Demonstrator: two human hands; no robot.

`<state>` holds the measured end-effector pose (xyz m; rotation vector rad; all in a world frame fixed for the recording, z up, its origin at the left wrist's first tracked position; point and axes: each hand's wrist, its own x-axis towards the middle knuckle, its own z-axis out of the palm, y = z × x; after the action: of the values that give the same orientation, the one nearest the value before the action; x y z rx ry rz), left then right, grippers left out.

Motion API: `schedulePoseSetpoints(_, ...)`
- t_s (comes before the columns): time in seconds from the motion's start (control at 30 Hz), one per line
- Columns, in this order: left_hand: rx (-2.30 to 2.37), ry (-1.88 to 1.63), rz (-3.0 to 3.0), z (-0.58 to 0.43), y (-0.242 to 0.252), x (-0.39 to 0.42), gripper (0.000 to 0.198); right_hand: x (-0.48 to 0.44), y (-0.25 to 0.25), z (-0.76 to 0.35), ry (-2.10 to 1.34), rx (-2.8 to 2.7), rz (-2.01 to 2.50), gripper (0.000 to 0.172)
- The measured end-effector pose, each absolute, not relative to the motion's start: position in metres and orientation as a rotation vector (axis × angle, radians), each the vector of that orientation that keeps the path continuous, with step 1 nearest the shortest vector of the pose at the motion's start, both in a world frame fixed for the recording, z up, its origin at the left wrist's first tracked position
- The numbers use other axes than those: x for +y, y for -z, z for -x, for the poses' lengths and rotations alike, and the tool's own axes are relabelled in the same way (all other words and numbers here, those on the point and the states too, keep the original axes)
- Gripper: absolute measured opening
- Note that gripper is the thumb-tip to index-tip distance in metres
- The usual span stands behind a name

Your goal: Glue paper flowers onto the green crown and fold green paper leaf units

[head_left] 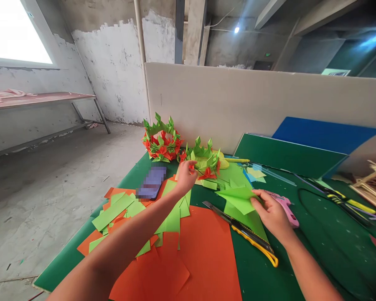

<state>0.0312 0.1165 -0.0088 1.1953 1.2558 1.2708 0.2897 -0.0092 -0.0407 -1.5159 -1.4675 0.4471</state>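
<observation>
My left hand (185, 177) reaches forward, its fingertips pinching a small orange paper piece (191, 168) at the edge of a partly built green and orange origami ring (203, 161). A finished origami ring (161, 140) of green spikes and orange flowers stands behind it to the left. My right hand (271, 211) rests on the green table (316, 251) and holds a folded light green paper (240, 196) by its right corner.
Orange sheets (203, 246) and light green strips (115, 209) lie near me. A yellow-handled utility knife (247, 234) lies between my hands, a pink tool (286, 209) by my right hand, a phone (152, 182) to the left. A white board (253, 100) backs the table; wooden sticks (374, 184) lie right.
</observation>
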Motion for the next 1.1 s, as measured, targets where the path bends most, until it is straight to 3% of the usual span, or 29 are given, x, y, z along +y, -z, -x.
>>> schedulePoseSetpoints(0.17, 1.049, -1.169, -1.193, -0.041, -0.007, 0.086, 0.023, -0.011, 0.036, -0.272, -0.617, -1.235, 1.426, 0.032)
schedulePoseSetpoints(0.3, 0.874, -1.003, -0.934, -0.038, -0.013, 0.035, 0.039, -0.022, 0.030, -0.236, -0.625, -1.159, 1.395, 0.034)
schedulePoseSetpoints(0.4, 0.688, -0.837, -0.752, -0.027, -0.013, 0.004, 0.042, -0.036, 0.025, -0.204, -0.517, -1.271, 1.412, 0.026)
schedulePoseSetpoints(0.5, 0.805, -0.871, -0.698, -0.015, -0.008, -0.008, 0.040, -0.049, 0.020, -0.180, -0.393, -1.567, 1.307, 0.010)
schedulePoseSetpoints(0.8, 0.690, -0.886, -1.189, 0.012, 0.012, 0.002, 0.025, -0.058, 0.023, -0.169, -0.010, -2.010, 1.111, 0.020)
schedulePoseSetpoints(1.1, 0.392, -0.818, -1.831, 0.034, 0.004, 0.012, 0.017, -0.063, 0.030, -0.184, -0.031, -2.079, 0.945, 0.019)
